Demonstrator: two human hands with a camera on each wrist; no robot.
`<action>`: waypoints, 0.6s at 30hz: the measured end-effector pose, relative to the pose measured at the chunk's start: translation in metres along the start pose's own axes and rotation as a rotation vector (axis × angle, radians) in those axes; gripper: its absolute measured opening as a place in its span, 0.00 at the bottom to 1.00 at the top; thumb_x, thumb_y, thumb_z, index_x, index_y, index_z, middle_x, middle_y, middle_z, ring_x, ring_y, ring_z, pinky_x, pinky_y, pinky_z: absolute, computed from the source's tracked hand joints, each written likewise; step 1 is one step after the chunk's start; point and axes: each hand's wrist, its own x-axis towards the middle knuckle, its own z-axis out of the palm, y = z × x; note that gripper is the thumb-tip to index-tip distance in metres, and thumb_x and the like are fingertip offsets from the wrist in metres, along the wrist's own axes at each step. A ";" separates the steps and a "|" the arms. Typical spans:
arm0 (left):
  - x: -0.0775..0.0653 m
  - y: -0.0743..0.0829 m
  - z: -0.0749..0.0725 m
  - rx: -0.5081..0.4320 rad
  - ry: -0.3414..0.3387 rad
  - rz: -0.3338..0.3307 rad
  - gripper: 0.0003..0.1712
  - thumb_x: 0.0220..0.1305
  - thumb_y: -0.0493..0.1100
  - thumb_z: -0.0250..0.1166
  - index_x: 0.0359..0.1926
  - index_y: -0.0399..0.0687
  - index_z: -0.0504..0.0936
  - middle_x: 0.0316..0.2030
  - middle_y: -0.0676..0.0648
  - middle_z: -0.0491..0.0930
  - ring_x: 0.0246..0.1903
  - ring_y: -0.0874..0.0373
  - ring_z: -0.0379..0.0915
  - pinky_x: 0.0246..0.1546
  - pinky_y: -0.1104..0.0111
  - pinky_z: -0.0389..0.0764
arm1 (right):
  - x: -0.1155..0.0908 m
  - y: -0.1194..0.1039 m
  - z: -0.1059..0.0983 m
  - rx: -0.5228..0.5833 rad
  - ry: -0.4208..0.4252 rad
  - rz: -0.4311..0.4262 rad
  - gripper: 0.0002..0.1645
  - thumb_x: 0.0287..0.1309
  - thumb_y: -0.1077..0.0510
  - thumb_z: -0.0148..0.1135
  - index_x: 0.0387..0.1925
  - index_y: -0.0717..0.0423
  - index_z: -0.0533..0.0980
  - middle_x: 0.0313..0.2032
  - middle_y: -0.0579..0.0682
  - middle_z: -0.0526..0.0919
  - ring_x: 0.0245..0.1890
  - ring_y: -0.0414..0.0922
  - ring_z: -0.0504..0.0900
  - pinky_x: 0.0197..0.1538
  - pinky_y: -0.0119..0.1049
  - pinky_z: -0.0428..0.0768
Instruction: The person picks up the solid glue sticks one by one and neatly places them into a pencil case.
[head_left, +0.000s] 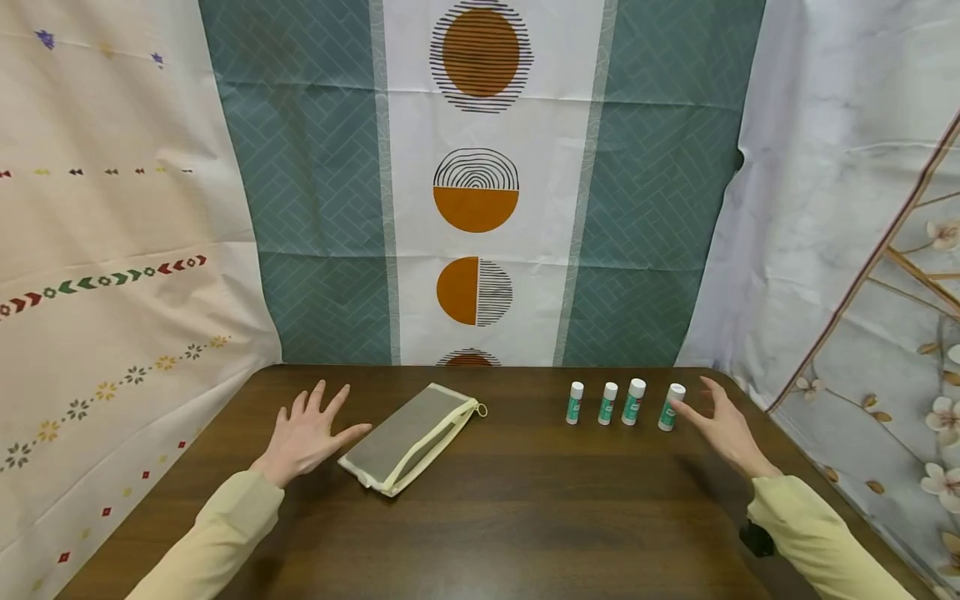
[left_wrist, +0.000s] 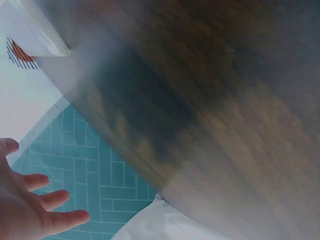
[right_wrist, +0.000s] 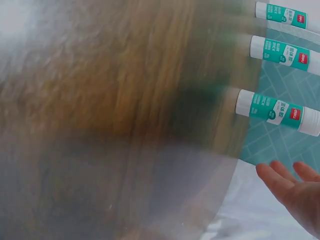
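Note:
Several white glue sticks with green labels stand upright in a row on the right of the table. Closest to my right hand [head_left: 727,429] is the rightmost glue stick [head_left: 669,408]; the thumb tip overlaps it in the head view. In the right wrist view, a gap shows between the fingers [right_wrist: 277,180] and the nearest glue stick [right_wrist: 275,111]. A flat grey mesh zipper pouch [head_left: 408,437] with cream edging lies left of centre. Beside its left edge hovers my left hand [head_left: 303,437], fingers spread and holding nothing. The left wrist view shows that hand's loose fingers [left_wrist: 55,200].
The dark brown wooden table [head_left: 525,517] ends at a patterned cloth [head_left: 480,167] hanging behind it. More cloths hang along the left [head_left: 112,333] and right [head_left: 840,250] sides. A small black object [head_left: 756,539] sits under the right wrist.

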 end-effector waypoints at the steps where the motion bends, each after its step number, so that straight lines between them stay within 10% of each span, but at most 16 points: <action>1: 0.000 0.001 0.000 -0.001 0.003 0.007 0.49 0.53 0.73 0.49 0.65 0.45 0.60 0.62 0.29 0.51 0.56 0.29 0.47 0.45 0.35 0.46 | 0.000 0.000 0.000 0.009 -0.006 0.005 0.51 0.58 0.40 0.52 0.67 0.64 0.40 0.58 0.75 0.54 0.52 0.71 0.60 0.46 0.61 0.63; 18: 0.003 0.028 0.007 -0.070 -0.050 0.094 0.47 0.54 0.72 0.50 0.64 0.44 0.62 0.57 0.32 0.60 0.55 0.35 0.55 0.46 0.42 0.59 | 0.004 -0.001 0.008 0.152 0.036 0.068 0.47 0.58 0.41 0.53 0.64 0.67 0.47 0.55 0.71 0.61 0.47 0.63 0.69 0.41 0.50 0.71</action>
